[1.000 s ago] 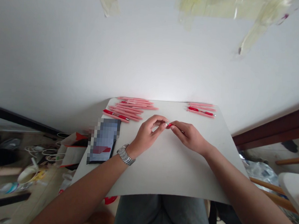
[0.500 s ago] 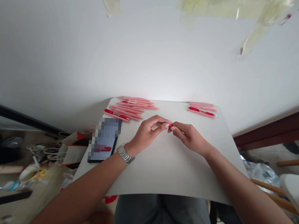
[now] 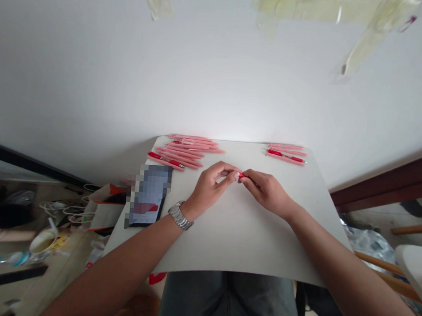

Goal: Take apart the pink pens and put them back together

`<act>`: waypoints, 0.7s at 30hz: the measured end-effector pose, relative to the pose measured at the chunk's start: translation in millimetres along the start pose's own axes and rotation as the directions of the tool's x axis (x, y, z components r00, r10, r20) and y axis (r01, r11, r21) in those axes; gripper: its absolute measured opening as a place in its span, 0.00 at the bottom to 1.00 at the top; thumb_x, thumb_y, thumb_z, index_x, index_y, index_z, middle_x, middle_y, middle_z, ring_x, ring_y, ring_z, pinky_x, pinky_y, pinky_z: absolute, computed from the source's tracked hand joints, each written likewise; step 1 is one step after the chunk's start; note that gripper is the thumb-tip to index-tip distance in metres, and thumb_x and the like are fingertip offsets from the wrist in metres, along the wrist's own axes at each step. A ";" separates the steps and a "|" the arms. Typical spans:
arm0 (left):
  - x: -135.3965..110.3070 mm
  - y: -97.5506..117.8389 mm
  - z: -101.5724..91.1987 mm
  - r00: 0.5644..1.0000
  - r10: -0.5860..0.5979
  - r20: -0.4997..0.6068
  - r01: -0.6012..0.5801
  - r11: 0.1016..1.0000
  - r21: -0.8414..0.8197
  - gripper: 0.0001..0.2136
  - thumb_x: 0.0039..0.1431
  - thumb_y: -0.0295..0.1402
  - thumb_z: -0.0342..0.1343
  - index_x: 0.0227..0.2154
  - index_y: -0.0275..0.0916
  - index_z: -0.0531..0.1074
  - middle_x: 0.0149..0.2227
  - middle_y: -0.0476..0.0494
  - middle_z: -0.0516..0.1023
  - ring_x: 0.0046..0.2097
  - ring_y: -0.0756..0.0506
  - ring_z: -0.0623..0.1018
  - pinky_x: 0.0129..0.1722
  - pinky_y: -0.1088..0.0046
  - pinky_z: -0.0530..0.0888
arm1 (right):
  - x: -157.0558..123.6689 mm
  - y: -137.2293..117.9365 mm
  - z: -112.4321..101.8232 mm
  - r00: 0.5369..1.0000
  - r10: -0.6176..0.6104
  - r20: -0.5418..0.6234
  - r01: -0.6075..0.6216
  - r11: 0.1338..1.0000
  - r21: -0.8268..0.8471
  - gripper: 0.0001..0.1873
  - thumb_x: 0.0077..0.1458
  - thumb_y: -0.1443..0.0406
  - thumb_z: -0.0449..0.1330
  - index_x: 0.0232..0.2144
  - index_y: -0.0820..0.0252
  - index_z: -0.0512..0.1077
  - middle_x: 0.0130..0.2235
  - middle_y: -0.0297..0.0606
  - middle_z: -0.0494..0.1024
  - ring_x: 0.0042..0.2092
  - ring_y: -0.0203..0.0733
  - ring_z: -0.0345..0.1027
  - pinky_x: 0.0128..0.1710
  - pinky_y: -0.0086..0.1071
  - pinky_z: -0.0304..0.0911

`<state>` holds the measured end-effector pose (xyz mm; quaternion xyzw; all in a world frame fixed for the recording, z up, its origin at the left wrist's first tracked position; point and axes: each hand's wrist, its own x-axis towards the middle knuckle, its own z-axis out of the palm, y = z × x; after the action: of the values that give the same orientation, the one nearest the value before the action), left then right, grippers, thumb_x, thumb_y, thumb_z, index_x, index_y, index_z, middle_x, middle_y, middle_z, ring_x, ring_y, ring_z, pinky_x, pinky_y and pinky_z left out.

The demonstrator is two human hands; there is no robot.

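My left hand (image 3: 211, 187) and my right hand (image 3: 266, 191) meet fingertip to fingertip over the middle of a small white table (image 3: 234, 236). Both are pinched on a red pen (image 3: 241, 175); only a short bit of it shows between the fingers. A silver watch (image 3: 180, 216) is on my left wrist. A pile of several pink and red pens (image 3: 184, 151) lies at the far left of the table. A smaller group of pens (image 3: 286, 153) lies at the far right.
A dark phone (image 3: 147, 197) lies at the table's left edge. A white wall rises behind the table. On the floor to the left are bags (image 3: 101, 210), cords and cups. A wooden chair (image 3: 387, 266) stands to the right. My knees are under the front edge.
Hardly anything differs. My hands stay together on the pen; the fingertips have closed up slightly and less of the red pen shows.
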<state>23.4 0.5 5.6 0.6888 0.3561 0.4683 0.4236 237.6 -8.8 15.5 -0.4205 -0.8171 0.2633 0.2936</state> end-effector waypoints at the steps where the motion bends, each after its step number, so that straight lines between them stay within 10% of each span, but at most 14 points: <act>1: 0.0 -0.3 0.1 1.000 0.003 0.007 -0.003 1.000 -0.005 0.11 0.70 0.41 0.59 0.45 0.39 0.79 0.44 0.40 0.83 0.45 0.45 0.82 0.49 0.67 0.79 | 0.0 0.2 -0.6 1.000 0.001 -0.001 -0.001 1.000 0.023 0.18 0.74 0.52 0.50 0.40 0.55 0.73 0.33 0.38 0.78 0.32 0.41 0.69 0.35 0.33 0.61; 21: 1.4 -5.4 -1.7 1.000 0.009 -0.004 -0.009 1.000 0.008 0.10 0.70 0.40 0.60 0.43 0.39 0.79 0.43 0.40 0.82 0.46 0.45 0.82 0.49 0.68 0.79 | -1.4 4.1 1.0 0.997 0.046 -0.054 -0.042 0.996 0.079 0.16 0.70 0.51 0.57 0.43 0.56 0.74 0.30 0.33 0.75 0.28 0.36 0.60 0.30 0.31 0.59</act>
<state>21.7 4.2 1.4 0.6913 0.3556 0.4701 0.4179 239.7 -8.1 11.6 -0.4339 -0.7883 0.2895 0.3265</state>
